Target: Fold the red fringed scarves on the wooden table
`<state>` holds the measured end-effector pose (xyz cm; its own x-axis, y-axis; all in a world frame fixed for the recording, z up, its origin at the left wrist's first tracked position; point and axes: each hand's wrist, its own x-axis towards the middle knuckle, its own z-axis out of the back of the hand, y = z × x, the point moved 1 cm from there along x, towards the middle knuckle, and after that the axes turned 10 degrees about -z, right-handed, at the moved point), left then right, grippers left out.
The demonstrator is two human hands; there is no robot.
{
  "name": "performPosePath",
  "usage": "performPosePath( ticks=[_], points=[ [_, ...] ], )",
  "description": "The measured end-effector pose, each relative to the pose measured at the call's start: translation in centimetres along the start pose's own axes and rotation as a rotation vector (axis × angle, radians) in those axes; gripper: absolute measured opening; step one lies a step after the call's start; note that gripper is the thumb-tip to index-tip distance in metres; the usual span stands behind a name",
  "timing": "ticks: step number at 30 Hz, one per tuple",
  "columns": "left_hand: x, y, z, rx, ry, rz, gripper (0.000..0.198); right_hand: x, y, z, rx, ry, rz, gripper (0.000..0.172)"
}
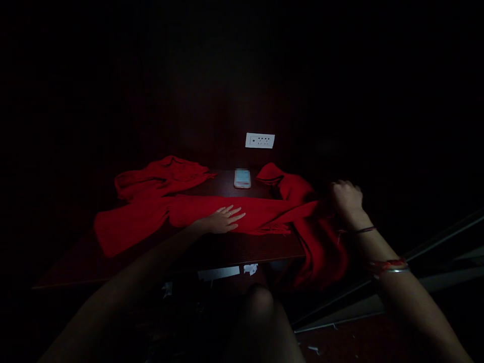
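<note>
A long red cloth with a fringe, like a scarf (204, 204), lies across the dark tabletop. My left hand (223, 220) rests flat on it, fingers spread, with a ring on one finger. Off to the right, my right hand (347, 197) is raised in a fist, closed on the stretched end of the red cloth. Below that hand, more red cloth (321, 247) drapes over the table's right end. Another red piece (159, 176) lies bunched at the back left.
A lit phone (242, 178) lies at the back of the table (242, 248). Above it, a white socket plate (260, 140) is fixed to the wall. White paper strips (219, 273) show below the table's front edge. My knee (260, 297) is under it. The surroundings are very dark.
</note>
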<state>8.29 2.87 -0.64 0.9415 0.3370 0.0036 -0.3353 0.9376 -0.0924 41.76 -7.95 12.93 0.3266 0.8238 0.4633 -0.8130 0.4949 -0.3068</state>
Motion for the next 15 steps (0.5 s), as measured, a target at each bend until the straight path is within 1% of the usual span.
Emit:
performPosePath(
  ticks=[1,2,4,5,6,7,8,9,10,11,12,13,15],
  points=[
    [-0.1,-0.1,0.0,0.010,0.010,-0.003,0.049,0.4,-0.5,0.5,0.002,-0.031,-0.051,0.031],
    [-0.2,-0.1,0.0,0.015,0.025,-0.002,0.050,0.6,-0.8,0.9,0.000,-0.010,-0.090,0.031],
    [-0.2,-0.1,0.1,0.010,0.037,0.009,0.054,0.3,-0.8,1.2,-0.019,0.166,-0.130,0.027],
    [-0.2,-0.1,0.3,-0.005,0.043,0.013,0.056,-0.2,-0.2,1.2,-0.025,0.250,-0.122,0.025],
    [-0.1,-0.1,0.4,-0.023,0.046,0.018,0.059,-0.8,0.7,1.2,-0.017,0.297,-0.091,0.024],
    [0.1,0.0,0.6,-0.041,0.041,0.027,0.061,-1.6,2.1,1.1,0.013,0.304,-0.031,0.024],
    [0.4,0.1,0.7,-0.053,0.023,0.038,0.059,-2.5,3.9,1.0,0.077,0.222,0.080,0.027],
    [0.7,0.1,0.8,-0.053,-0.009,0.053,0.055,-3.5,5.9,0.7,0.186,0.191,0.221,0.028],
    [1.1,0.1,0.8,-0.040,-0.050,0.070,0.051,-4.6,8.1,0.4,0.333,0.196,0.401,0.029],
    [1.4,0.1,0.8,-0.020,-0.086,0.086,0.047,-5.6,10.2,-0.1,0.472,0.221,0.541,0.030],
    [1.7,0.1,0.8,-0.002,-0.097,0.102,0.046,-6.6,12.0,-0.7,0.574,0.222,0.613,0.031],
    [2.0,0.1,0.7,0.004,-0.079,0.117,0.046,-7.6,13.6,-1.4,0.635,0.210,0.659,0.033],
    [2.2,0.1,0.5,-0.024,0.015,0.147,0.053,-9.2,15.7,-2.9,0.680,0.204,0.709,0.037]
  ],
)
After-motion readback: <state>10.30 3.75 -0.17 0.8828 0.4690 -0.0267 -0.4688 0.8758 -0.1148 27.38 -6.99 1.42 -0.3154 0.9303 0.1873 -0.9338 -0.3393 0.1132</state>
